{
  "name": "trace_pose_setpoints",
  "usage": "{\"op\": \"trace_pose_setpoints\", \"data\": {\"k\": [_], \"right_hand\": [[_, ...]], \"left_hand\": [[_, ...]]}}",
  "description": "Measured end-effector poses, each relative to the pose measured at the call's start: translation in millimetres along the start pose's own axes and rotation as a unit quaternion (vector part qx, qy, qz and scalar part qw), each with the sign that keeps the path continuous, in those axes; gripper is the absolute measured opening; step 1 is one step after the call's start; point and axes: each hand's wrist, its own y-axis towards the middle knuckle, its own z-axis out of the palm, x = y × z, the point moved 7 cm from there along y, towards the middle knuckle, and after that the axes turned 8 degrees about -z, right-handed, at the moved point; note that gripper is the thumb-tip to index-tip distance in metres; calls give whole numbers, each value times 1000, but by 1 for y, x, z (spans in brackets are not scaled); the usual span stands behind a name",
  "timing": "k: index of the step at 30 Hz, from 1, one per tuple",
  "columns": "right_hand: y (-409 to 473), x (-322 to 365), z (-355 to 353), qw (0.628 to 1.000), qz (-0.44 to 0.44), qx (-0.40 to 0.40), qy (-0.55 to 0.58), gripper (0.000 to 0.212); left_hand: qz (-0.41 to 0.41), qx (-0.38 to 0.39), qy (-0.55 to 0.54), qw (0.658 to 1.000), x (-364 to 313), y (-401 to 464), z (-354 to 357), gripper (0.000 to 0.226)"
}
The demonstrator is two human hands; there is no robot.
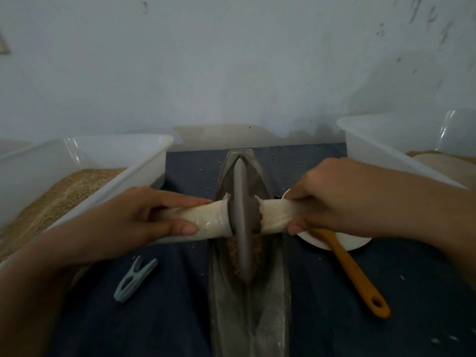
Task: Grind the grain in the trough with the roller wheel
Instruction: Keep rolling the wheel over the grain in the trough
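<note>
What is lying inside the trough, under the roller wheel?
Brown grain lies in the trough on both sides of the roller wheel. The wheel hides whatever sits directly beneath its edge.

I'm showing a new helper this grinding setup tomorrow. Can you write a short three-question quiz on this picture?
1. True or false: both hands grip the wrapped handles of the roller wheel.
2. Which thing lies left of the trough on the dark cloth? A) an orange spatula B) a grey-blue clothes peg C) a white dish
3. Fill in: the orange spatula's head rests on the white ____.

Key
1. True: the left hand and the right hand each grip a handle.
2. B, the clothes peg; the spatula lies to the right.
3. dish.
</note>
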Motion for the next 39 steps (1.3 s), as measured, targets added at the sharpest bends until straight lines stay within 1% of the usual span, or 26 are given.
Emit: {"op": "trace_pose_setpoints", "data": {"k": [2,3,4,6,8,9,11,13,15,18,20,22,24,25,27,29,31,33,35,37,39], "right_hand": [[-3,4,-1,999,2,13,35,25],[-2,2,1,999,7,11,49,23],[1,-1,4,998,15,5,53,22],[12,-11,10,998,42,-16,47,22],[24,-21,15,996,66,-51,22,24],[29,-24,18,995,74,-73,6,29],[33,-28,22,991,79,-111,-6,39],[32,-28,24,990,73,-117,-11,45],[27,-25,23,994,63,-83,-18,44],[15,-11,12,999,31,-33,-22,34],[5,0,5,1000,6,-4,-3,27],[-2,6,3,1000,-6,19,22,25],[-2,4,4,999,4,17,38,24],[1,0,6,999,13,4,39,25],[10,-12,12,998,37,-32,36,26],[22,-24,17,995,63,-69,29,30],[30,-32,23,991,74,-109,11,39],[33,-33,27,986,70,-154,-2,48],[31,-32,29,984,59,-168,-13,50],[28,-30,28,991,50,-124,-20,47],[24,-23,21,996,37,-73,-20,40]], "left_hand": [[-3,16,-8,1000,-1,-2,1,40],[-8,5,-3,1000,0,-1,2,38],[-15,-21,9,1000,1,2,1,37],[-22,-99,55,993,3,10,-1,36],[-9,-174,118,978,0,18,0,35],[8,-204,145,968,-2,21,0,37],[21,-234,174,956,-6,25,2,40],[15,-234,174,956,-6,26,1,42],[3,-205,153,967,-4,23,0,43],[-26,-90,68,993,3,13,-2,43],[-27,-9,9,1000,4,4,1,40],[-16,19,-23,999,2,-1,2,44],[-12,1,-17,1000,0,0,2,39],[-10,-27,7,1000,0,2,2,38],[-8,-111,72,991,0,9,-1,37],[1,-193,133,972,-2,16,-1,39],[5,-242,179,954,0,21,3,44],[-6,-256,183,949,1,25,4,46],[-7,-244,176,954,1,28,2,47],[-2,-224,155,962,-3,25,0,46],[-5,-178,120,977,-4,17,-1,43]]}}
